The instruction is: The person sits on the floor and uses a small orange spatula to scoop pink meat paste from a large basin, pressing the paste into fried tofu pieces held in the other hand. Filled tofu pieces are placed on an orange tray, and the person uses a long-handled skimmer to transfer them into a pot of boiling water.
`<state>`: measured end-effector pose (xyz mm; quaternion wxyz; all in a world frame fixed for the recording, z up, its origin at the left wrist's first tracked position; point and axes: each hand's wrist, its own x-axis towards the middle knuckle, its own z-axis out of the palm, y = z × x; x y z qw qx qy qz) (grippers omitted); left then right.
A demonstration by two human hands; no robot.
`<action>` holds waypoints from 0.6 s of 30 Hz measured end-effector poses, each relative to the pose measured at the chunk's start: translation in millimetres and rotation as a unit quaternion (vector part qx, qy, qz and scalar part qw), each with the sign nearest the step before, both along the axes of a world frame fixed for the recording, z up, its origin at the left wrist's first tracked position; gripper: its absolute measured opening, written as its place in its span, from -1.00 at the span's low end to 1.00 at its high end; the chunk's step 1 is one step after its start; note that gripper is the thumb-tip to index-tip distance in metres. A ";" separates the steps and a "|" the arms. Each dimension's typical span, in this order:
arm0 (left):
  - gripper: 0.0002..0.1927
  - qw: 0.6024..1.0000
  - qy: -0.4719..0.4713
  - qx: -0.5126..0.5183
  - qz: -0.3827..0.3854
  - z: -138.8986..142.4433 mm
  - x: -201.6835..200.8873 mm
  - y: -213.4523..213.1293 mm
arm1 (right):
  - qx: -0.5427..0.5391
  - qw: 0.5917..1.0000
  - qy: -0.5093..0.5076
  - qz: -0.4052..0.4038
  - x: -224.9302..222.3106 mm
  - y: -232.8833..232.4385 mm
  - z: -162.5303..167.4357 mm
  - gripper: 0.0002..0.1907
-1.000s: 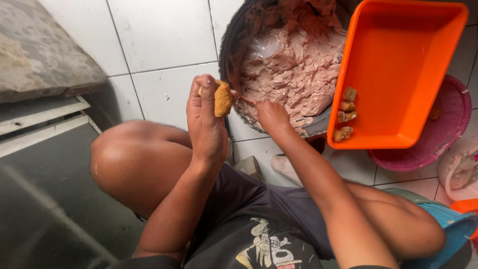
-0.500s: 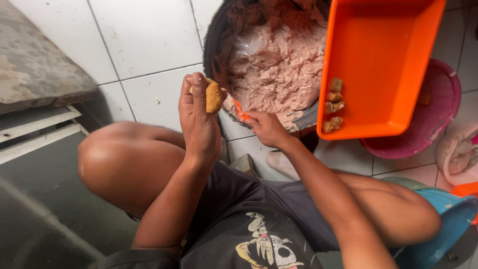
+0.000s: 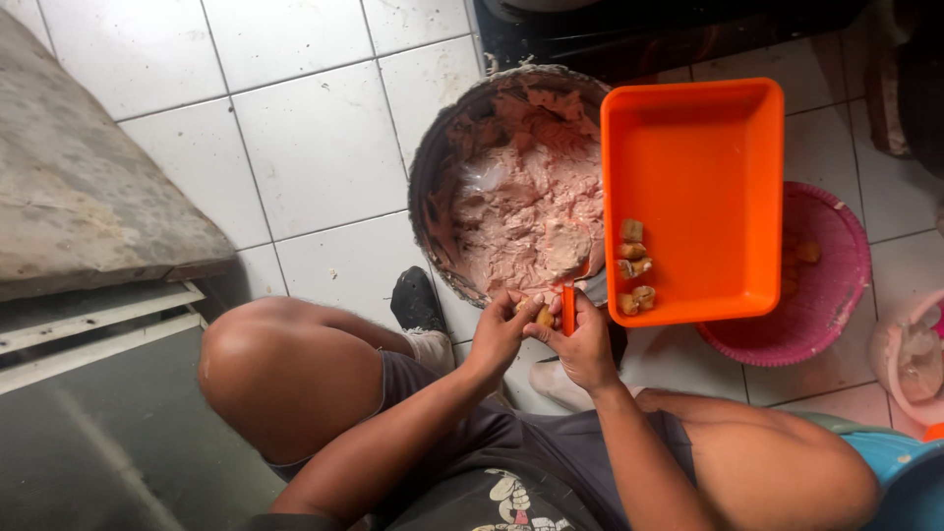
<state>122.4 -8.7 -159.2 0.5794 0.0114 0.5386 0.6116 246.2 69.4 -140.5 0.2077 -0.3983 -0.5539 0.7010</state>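
Both hands meet at the bowl's six o'clock edge. The left hand pinches a small, golden, spongy tofu puff; the right hand grips an orange spoon whose tip carries pale paste. The round metal bowl holds lumpy pink paste. At three o'clock sits a smooth orange plastic tray with filled puffs, overlapping a pink basket.

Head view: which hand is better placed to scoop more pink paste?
Likely the right hand: it holds the orange spoon beside the bowl of pink paste, while the left hand holds the tofu piece.
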 end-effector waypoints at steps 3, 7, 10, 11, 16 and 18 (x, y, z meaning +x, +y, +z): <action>-0.78 0.998 0.042 0.034 -0.031 2.7 -7.7 2.0 | 0.010 0.999 0.030 -0.030 5.2 1.0 1.3 -0.74; -0.72 0.991 0.091 0.044 -0.089 15.0 -12.8 8.5 | 0.012 0.997 0.041 -0.072 8.6 9.0 7.3 -0.85; -0.73 0.982 0.046 0.129 -0.129 23.2 -16.9 13.4 | -0.023 0.995 0.030 -0.087 11.9 12.9 12.9 -0.83; -0.76 0.983 0.048 0.116 -0.135 25.0 -19.1 14.9 | -0.037 0.995 0.030 -0.088 12.7 13.4 14.4 -0.81; -0.81 0.982 -0.037 0.040 -0.180 32.2 -28.9 15.3 | -0.030 0.995 0.022 -0.092 11.6 12.3 18.6 -0.76; -0.80 0.983 -0.019 0.057 -0.174 34.3 -32.5 14.5 | 0.038 0.996 -0.006 -0.086 8.6 12.6 18.9 -0.76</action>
